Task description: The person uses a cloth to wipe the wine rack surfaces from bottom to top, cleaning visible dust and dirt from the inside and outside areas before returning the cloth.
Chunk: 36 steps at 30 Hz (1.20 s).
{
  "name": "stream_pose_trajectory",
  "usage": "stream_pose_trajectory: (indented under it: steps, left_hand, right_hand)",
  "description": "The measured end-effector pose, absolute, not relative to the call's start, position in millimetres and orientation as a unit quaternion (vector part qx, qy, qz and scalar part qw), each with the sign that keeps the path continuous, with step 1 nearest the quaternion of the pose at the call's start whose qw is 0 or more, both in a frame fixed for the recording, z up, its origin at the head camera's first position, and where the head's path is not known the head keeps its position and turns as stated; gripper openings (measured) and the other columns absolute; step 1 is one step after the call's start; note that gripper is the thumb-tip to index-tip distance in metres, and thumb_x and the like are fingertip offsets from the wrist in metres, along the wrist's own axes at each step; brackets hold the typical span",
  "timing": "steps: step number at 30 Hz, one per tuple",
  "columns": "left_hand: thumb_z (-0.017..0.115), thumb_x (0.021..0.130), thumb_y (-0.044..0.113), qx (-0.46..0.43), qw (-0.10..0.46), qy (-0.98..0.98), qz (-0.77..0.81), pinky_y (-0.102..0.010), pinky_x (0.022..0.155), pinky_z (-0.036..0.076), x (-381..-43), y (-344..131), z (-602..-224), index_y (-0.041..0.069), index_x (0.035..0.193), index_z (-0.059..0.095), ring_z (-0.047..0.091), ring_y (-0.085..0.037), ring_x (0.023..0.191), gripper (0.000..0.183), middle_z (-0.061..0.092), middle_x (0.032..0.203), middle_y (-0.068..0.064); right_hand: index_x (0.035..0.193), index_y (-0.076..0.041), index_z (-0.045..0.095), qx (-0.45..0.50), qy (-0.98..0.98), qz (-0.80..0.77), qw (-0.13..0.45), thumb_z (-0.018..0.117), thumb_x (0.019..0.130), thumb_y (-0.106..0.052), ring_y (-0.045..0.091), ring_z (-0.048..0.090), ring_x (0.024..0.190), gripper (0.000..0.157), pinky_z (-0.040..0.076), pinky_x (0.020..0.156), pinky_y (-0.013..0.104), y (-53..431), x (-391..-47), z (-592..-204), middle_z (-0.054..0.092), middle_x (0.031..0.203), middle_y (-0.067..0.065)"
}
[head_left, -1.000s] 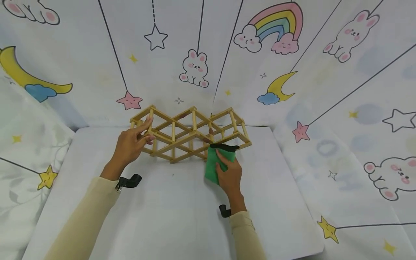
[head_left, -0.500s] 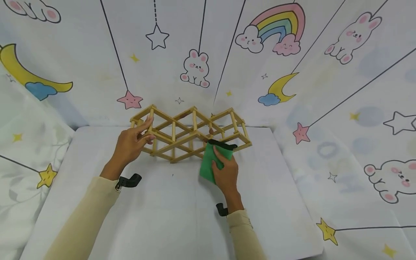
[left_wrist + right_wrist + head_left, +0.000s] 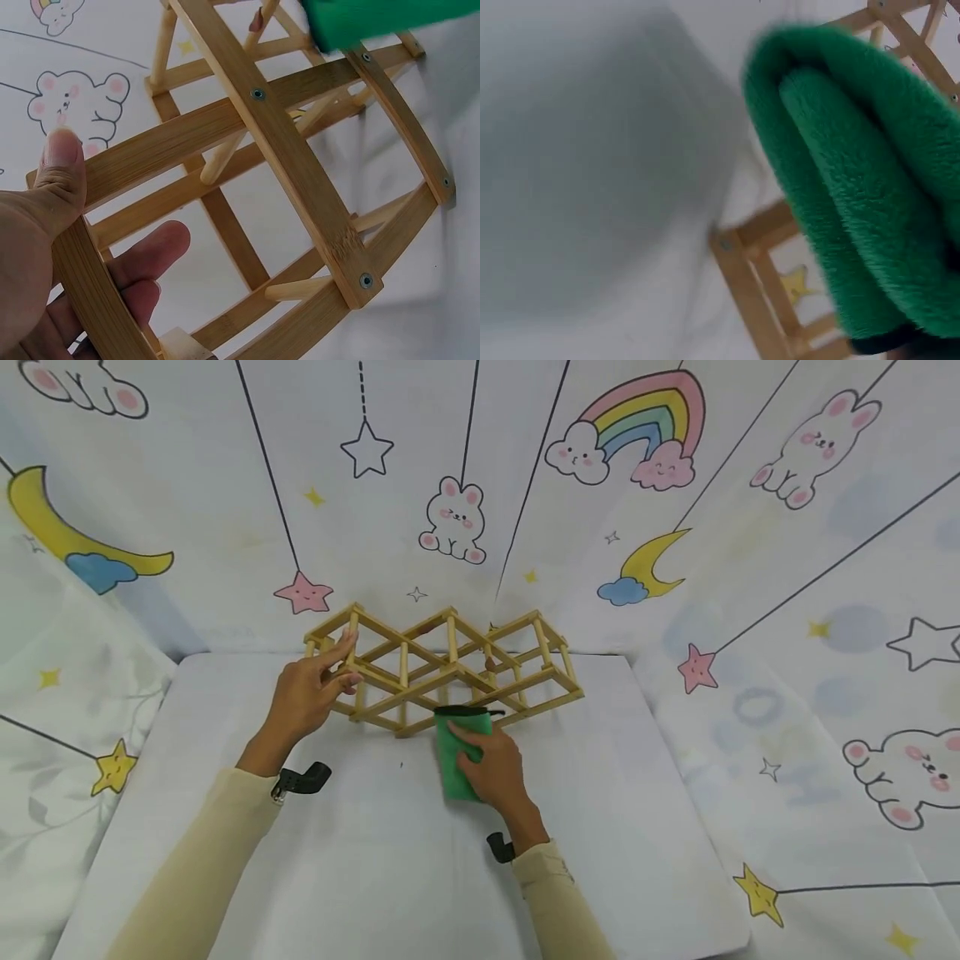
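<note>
A pale wooden folding lattice rack (image 3: 452, 639), made of crossed slats joined by round dowels, stands at the back of the table. My left hand (image 3: 303, 697) holds its left end. In the left wrist view the thumb lies over a slat (image 3: 292, 157) joint area at the corner, with fingers curled behind the wood. My right hand (image 3: 498, 768) grips a folded green cloth (image 3: 457, 768) with a dark edge, in front of the rack's middle. The right wrist view shows the plush folds of the cloth (image 3: 855, 165) overlapping the slats; the hand is mostly hidden there.
The white tabletop (image 3: 375, 868) reaches from the rack toward me, with a small dark mark near its middle. Behind and on both sides hangs a pale fabric backdrop (image 3: 540, 543) printed with rabbits, stars, moons and a rainbow. Each wrist carries a black mount (image 3: 306, 777).
My right hand has moved left with the green cloth, from the rack's right part to its middle, and slightly nearer me. The left hand keeps its hold on the rack.
</note>
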<state>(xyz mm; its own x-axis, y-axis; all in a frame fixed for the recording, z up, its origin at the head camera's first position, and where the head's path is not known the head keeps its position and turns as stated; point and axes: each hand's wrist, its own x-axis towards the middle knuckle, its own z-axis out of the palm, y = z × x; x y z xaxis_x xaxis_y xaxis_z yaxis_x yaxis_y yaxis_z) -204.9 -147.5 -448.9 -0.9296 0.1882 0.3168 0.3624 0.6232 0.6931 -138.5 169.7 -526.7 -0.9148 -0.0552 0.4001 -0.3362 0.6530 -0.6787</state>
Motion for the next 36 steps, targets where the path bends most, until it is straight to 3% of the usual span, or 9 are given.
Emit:
stream_pose_trajectory:
  steps: [2, 8, 13, 16, 22, 25, 30, 33, 36]
  left_hand:
    - [0.072, 0.101, 0.022, -0.157, 0.108, -0.895, -0.405, -0.033, 0.062, 0.040, -205, -147, -449, 0.020, 0.162, 0.044, 0.075, -0.029, 0.075, 0.068, 0.082, 0.096, -0.014]
    - [0.073, 0.100, 0.024, -0.152, 0.121, -0.896, -0.400, -0.033, 0.058, 0.038, -207, -149, -448, 0.021, 0.162, 0.045, 0.071, -0.027, 0.069, 0.068, 0.082, 0.091, -0.015]
    - [0.073, 0.100, 0.023, -0.147, 0.122, -0.895, -0.402, -0.033, 0.060, 0.038, -205, -153, -447, 0.020, 0.162, 0.045, 0.074, -0.030, 0.073, 0.068, 0.082, 0.096, -0.016]
    - [0.073, 0.100, 0.023, -0.149, 0.121, -0.894, -0.405, -0.032, 0.057, 0.038, -206, -153, -448, 0.020, 0.161, 0.046, 0.074, -0.028, 0.072, 0.067, 0.082, 0.097, -0.016]
    - [0.072, 0.100, 0.024, -0.149, 0.119, -0.893, -0.408, -0.031, 0.054, 0.037, -209, -151, -449, 0.021, 0.162, 0.045, 0.072, -0.025, 0.069, 0.067, 0.083, 0.094, -0.014]
    - [0.072, 0.100, 0.024, -0.150, 0.116, -0.893, -0.408, -0.031, 0.056, 0.039, -210, -150, -449, 0.021, 0.162, 0.044, 0.075, -0.026, 0.073, 0.068, 0.083, 0.096, -0.015]
    - [0.073, 0.099, 0.022, -0.147, 0.120, -0.892, -0.411, -0.031, 0.056, 0.039, -209, -150, -450, 0.020, 0.162, 0.045, 0.076, -0.028, 0.074, 0.069, 0.082, 0.096, -0.016]
    - [0.073, 0.099, 0.022, -0.147, 0.117, -0.891, -0.412, -0.031, 0.056, 0.038, -208, -150, -452, 0.020, 0.162, 0.044, 0.076, -0.028, 0.074, 0.069, 0.082, 0.096, -0.016]
    - [0.072, 0.100, 0.023, -0.152, 0.112, -0.891, -0.413, -0.030, 0.056, 0.038, -209, -149, -454, 0.020, 0.162, 0.044, 0.077, -0.027, 0.075, 0.069, 0.082, 0.098, -0.015]
  right_hand:
    - [0.134, -0.029, 0.075, 0.127, -0.877, 0.426, 0.182, 0.078, 0.089, -0.007, 0.026, 0.071, 0.112, 0.050, 0.061, 0.087, 0.040, 166, -133, -529, 0.072, 0.134, 0.014]
    - [0.146, -0.015, 0.066, 0.121, -0.788, 0.495, 0.346, 0.076, 0.098, -0.006, 0.033, 0.058, 0.140, 0.050, 0.050, 0.115, 0.047, 161, -150, -514, 0.057, 0.154, 0.014]
    - [0.143, -0.023, 0.069, 0.120, -0.841, 0.448, 0.278, 0.076, 0.097, -0.010, 0.029, 0.064, 0.132, 0.048, 0.056, 0.107, 0.048, 157, -159, -512, 0.064, 0.147, 0.014]
    - [0.137, -0.021, 0.073, 0.136, -0.845, 0.451, 0.254, 0.078, 0.094, -0.007, 0.030, 0.069, 0.124, 0.045, 0.060, 0.100, 0.049, 152, -156, -514, 0.069, 0.139, 0.015]
    - [0.143, -0.009, 0.068, 0.137, -0.783, 0.483, 0.368, 0.075, 0.098, -0.002, 0.030, 0.062, 0.135, 0.047, 0.052, 0.114, 0.035, 143, -152, -514, 0.062, 0.148, 0.017]
    - [0.144, -0.006, 0.066, 0.139, -0.774, 0.459, 0.414, 0.075, 0.097, 0.001, 0.034, 0.059, 0.139, 0.049, 0.050, 0.116, 0.037, 141, -152, -512, 0.058, 0.151, 0.021]
    - [0.149, -0.017, 0.063, 0.074, -0.832, 0.422, 0.351, 0.072, 0.101, -0.007, 0.036, 0.057, 0.141, 0.050, 0.053, 0.111, 0.052, 143, -155, -509, 0.055, 0.155, 0.020]
    - [0.140, -0.026, 0.071, 0.028, -0.872, 0.394, 0.288, 0.075, 0.095, -0.008, 0.035, 0.067, 0.127, 0.049, 0.059, 0.097, 0.054, 146, -150, -511, 0.065, 0.144, 0.019]
    - [0.134, -0.022, 0.075, 0.044, -0.857, 0.418, 0.297, 0.077, 0.089, -0.001, 0.035, 0.070, 0.121, 0.050, 0.061, 0.094, 0.052, 146, -142, -511, 0.069, 0.138, 0.020]
